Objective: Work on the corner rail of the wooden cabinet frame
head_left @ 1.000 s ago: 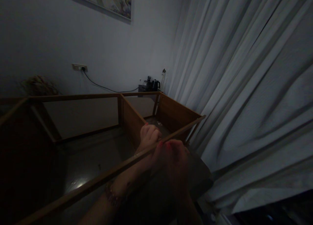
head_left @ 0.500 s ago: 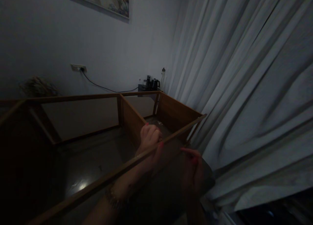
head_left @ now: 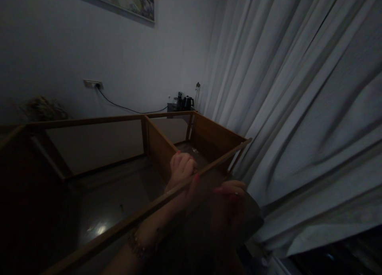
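Wooden frame [head_left: 159,147] stands at the left of the curtain [head_left: 268,108]. Left hand [head_left: 182,166] is closed around it; right hand [head_left: 232,197], nearer to the curtain, is blurred, so I cannot tell whether it holds something.

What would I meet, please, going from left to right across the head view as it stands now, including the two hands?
Dried-looking plant → wall socket → small dark item → bracelet → left hand → right hand.
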`<state>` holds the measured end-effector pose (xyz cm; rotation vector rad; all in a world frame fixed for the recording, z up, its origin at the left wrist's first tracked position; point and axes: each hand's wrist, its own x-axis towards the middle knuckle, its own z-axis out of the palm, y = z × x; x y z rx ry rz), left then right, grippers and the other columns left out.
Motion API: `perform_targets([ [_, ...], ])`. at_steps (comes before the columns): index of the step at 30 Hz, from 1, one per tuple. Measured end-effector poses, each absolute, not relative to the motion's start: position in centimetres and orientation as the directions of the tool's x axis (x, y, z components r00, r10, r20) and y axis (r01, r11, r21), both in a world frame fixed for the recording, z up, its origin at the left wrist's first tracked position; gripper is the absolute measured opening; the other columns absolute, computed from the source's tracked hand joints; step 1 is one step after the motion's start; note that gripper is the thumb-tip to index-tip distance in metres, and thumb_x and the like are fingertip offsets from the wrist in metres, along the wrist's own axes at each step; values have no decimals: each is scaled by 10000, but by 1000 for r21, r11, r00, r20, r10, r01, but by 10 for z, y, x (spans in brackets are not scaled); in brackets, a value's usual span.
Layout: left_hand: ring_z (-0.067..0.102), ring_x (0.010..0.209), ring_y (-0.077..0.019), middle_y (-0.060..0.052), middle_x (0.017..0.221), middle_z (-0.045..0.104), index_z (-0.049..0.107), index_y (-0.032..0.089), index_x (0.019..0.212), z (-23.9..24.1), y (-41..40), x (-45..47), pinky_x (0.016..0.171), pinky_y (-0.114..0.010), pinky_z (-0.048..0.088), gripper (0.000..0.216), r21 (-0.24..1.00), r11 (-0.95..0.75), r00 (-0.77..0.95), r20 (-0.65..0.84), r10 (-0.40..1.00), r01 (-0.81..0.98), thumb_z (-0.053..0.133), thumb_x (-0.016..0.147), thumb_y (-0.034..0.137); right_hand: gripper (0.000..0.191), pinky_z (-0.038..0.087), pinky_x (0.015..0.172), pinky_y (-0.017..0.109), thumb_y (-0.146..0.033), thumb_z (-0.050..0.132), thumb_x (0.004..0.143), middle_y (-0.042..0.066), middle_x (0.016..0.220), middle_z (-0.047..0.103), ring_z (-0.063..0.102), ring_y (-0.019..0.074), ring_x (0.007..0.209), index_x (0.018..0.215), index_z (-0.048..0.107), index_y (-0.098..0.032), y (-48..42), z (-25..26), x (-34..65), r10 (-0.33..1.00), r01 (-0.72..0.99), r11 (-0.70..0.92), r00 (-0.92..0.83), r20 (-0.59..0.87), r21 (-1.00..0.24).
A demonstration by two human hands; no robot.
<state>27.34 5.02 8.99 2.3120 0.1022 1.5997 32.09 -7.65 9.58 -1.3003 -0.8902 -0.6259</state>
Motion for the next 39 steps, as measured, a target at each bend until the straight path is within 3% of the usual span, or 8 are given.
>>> perform_targets([
  [7, 548, 1019, -277, -79, 967, 604, 445, 251, 937, 94, 48, 269, 1078, -514, 417, 183, 344, -934, 413, 868, 276, -100, 312, 1050, 305, 419, 416, 674, 323, -393, 395, 1141, -5, 767, 586, 532, 182, 766, 831, 641, -256, -64, 89, 315, 51, 876, 179, 447, 893, -448],
  [12, 560, 1016, -286, -78, 968, 622, 457, 254, 946, 94, 49, 268, 1074, -497, 422, 120, 338, -938, 444, 854, 270, -78, 358, 1013, 266, 422, 426, 682, 340, -394, 393, 1136, 0, 763, 597, 531, 202, 781, 823, 648, -270, -65, 88, 317, 81, 849, 139, 504, 860, -510],
  [16, 557, 1022, -284, -83, 974, 623, 469, 251, 941, 94, 49, 268, 1080, -518, 424, 205, 344, -934, 442, 855, 269, -97, 313, 1053, 321, 452, 439, 691, 336, -430, 398, 1132, 16, 766, 614, 560, 200, 775, 808, 663, -260, -66, 87, 317, 92, 873, 102, 470, 878, -478],
  [22, 559, 1016, -271, -77, 954, 602, 472, 249, 924, 92, 48, 270, 1073, -526, 428, 364, 363, -925, 410, 864, 290, -110, 211, 1117, 416, 422, 425, 718, 339, -383, 413, 1135, 12, 772, 659, 581, 192, 785, 881, 733, -279, -69, 88, 321, 121, 939, 86, 322, 939, -333],
  [29, 558, 1005, -276, -87, 961, 614, 478, 247, 943, 89, 49, 273, 1067, -527, 418, 440, 346, -933, 402, 871, 282, -95, 140, 1120, 466, 464, 465, 666, 318, -455, 435, 1123, 16, 729, 669, 621, 203, 756, 824, 734, -266, -67, 79, 326, 142, 851, 187, 470, 871, -490],
  [34, 558, 966, -266, -66, 918, 602, 475, 250, 924, 89, 52, 275, 1047, -490, 419, 443, 311, -946, 374, 892, 255, -95, 142, 1122, 464, 452, 456, 649, 290, -457, 470, 1116, -12, 648, 646, 602, 175, 679, 784, 706, -260, -64, 85, 326, 136, 806, 298, 495, 858, -512],
  [39, 562, 966, -268, -71, 923, 613, 483, 248, 921, 89, 52, 274, 1018, -490, 433, 421, 326, -942, 397, 878, 268, -84, 166, 1117, 444, 522, 451, 567, 273, -522, 459, 1106, -5, 661, 646, 594, 163, 622, 730, 682, -237, -62, 91, 327, 195, 687, 321, 626, 755, -652],
])
